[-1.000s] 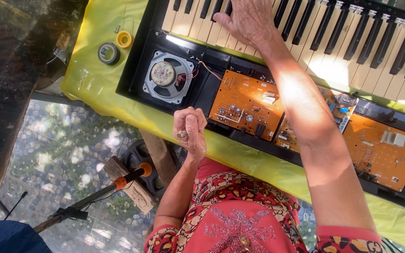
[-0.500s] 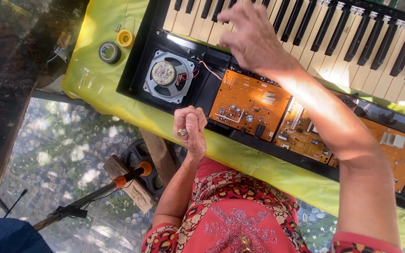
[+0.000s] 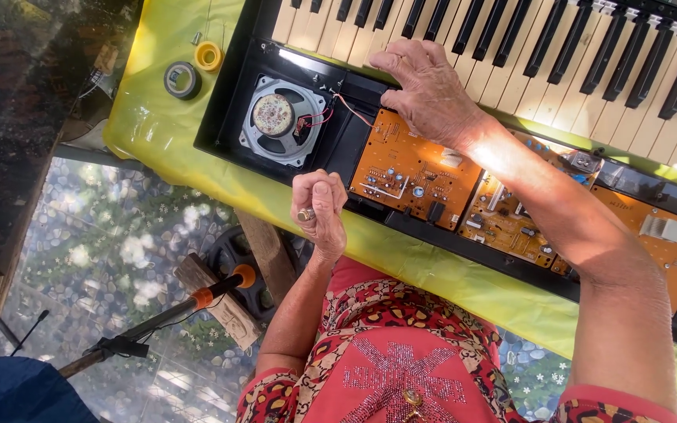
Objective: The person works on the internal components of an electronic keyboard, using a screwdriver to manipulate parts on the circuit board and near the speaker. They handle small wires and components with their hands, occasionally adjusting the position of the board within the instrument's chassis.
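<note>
Nearest, a red patterned garment with a sequinned star covers the person's lap. Just beyond, the left hand is raised over the edge of the yellow-green cloth, curled into a loose fist, a ring showing on one finger; whether it holds anything cannot be told. Beside it on the floor side: an orange-tipped rod across a wooden block. Next, an opened black electronic keyboard case, containing a round grey loudspeaker with red wires and orange printed circuit boards. The right hand lies palm down, fingers half spread, at the board's far edge, touching the white keys. Farthest left: a grey tape roll and a yellow tape roll.
</note>
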